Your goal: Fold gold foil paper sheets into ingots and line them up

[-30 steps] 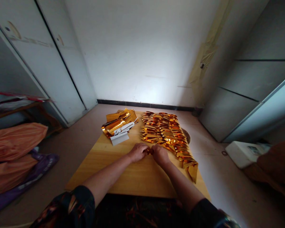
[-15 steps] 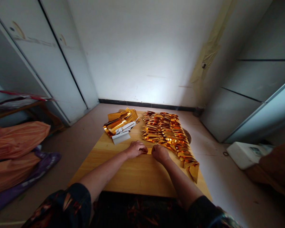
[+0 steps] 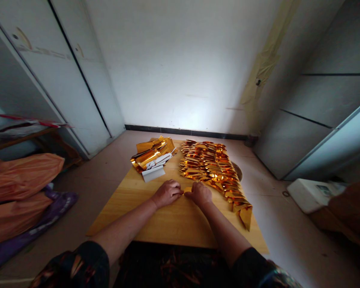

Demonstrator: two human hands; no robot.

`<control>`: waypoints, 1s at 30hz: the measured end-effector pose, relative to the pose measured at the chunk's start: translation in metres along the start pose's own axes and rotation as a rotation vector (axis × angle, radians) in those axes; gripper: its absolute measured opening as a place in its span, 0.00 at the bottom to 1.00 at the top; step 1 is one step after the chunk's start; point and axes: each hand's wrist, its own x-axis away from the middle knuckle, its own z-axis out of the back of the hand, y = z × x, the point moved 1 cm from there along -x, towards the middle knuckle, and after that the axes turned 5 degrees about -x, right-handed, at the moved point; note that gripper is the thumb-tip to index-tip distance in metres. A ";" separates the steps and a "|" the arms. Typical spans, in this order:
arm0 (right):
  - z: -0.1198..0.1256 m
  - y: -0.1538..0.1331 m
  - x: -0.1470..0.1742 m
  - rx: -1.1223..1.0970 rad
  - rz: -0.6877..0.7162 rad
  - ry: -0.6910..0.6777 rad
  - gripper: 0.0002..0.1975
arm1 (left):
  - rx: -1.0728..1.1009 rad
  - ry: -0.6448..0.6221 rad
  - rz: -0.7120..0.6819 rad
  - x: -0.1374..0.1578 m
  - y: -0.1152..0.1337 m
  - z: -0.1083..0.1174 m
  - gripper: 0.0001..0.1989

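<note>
Both hands meet over the middle of a wooden table [image 3: 156, 224]. My left hand [image 3: 169, 193] is closed, its fingertips pinching the left end of a small piece of gold foil paper [image 3: 187, 189]. My right hand [image 3: 201, 193] grips the other end, thumb toward the left hand; most of the piece is hidden by the fingers. Beyond the right hand lie rows of folded gold foil paper pieces [image 3: 208, 162], packed closely and running down the table's right side. Past the left hand sits a loose pile of gold foil sheets [image 3: 151, 156], with white-backed paper [image 3: 154, 173] at its near edge.
Pale cabinets [image 3: 57, 72] stand at the left and a grey fridge-like cabinet [image 3: 315, 120] at the right. Orange bags [image 3: 21, 176] lie on the left side. A white box [image 3: 307, 195] is on the right, and a wall [image 3: 180, 72] rises behind the table.
My left hand has turned and shifted slightly left and toward me. The right hand has rotated a little, its thumb now showing on the foil piece. The piles look the same.
</note>
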 end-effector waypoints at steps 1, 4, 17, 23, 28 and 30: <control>0.001 0.001 0.000 -0.007 -0.001 -0.010 0.20 | -0.009 0.003 -0.005 0.000 0.002 0.003 0.11; 0.005 0.004 -0.001 -0.027 0.015 -0.026 0.15 | -0.036 0.008 -0.023 0.003 0.008 0.010 0.12; 0.015 0.008 -0.008 0.029 0.161 -0.088 0.08 | -0.089 0.034 -0.147 0.023 0.020 0.019 0.13; 0.009 -0.004 0.000 0.068 0.121 -0.036 0.16 | -0.097 0.067 -0.162 0.024 0.020 0.017 0.12; 0.003 -0.012 0.006 0.079 0.068 0.005 0.30 | -0.100 0.109 -0.171 0.023 0.021 0.017 0.11; 0.003 -0.013 0.006 0.081 0.059 0.006 0.31 | -0.094 0.104 -0.155 0.023 0.022 0.017 0.11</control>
